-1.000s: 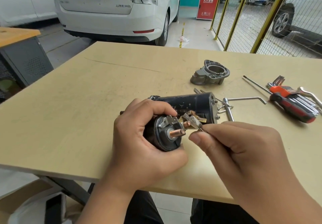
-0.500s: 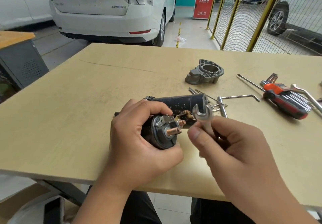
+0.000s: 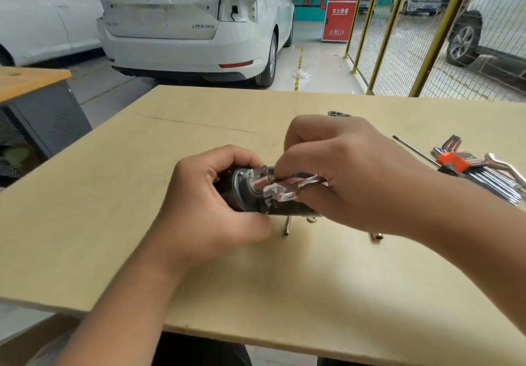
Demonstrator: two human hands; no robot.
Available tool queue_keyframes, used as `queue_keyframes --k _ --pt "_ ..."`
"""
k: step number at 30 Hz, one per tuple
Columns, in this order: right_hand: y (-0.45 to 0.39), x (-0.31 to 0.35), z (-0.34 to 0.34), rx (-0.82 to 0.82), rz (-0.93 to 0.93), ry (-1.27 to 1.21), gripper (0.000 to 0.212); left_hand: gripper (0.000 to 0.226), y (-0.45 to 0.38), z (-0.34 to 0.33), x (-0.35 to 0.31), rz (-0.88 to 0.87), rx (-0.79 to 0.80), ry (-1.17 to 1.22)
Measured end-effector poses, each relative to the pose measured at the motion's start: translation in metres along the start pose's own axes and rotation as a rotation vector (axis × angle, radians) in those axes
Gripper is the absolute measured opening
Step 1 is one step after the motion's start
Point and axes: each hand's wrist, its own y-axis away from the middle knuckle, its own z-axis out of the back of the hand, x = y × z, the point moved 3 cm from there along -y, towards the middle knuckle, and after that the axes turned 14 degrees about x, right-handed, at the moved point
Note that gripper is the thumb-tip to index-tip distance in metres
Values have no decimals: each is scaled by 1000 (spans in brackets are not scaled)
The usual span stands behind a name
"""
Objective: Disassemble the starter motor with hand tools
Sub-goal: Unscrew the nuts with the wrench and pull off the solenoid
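Observation:
The black starter motor (image 3: 242, 192) lies on the pale wooden table (image 3: 113, 223), its solenoid end with a copper threaded stud (image 3: 263, 181) facing me. My left hand (image 3: 216, 206) grips that end, fingers curled over the top. My right hand (image 3: 350, 177) reaches over the motor body and holds a shiny open-end wrench (image 3: 287, 189), whose jaw sits right beside the stud at the terminal. Most of the motor body is hidden under my right hand.
A set of hex keys in an orange holder (image 3: 466, 166) and a long thin screwdriver shaft (image 3: 410, 147) lie at the right. Two long bolt ends (image 3: 287, 227) poke out below the motor. The grey end housing (image 3: 338, 114) peeks out behind my right hand. Cars stand beyond the table.
My right hand has swung over the motor and brought the wrench jaw down to the terminal by the copper stud. The left hand keeps its grip on the solenoid end.

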Motion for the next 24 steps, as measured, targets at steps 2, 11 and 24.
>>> queue_keyframes --k 2,11,24 --pt "-8 -13 -4 -20 21 -5 31 46 -15 9 -1 36 93 -6" --pt "-33 -76 -19 -252 -149 -301 14 52 -97 33 11 281 430 74" --pt "-47 -111 -23 -181 -236 -527 20 40 -113 37 27 52 304 -25"
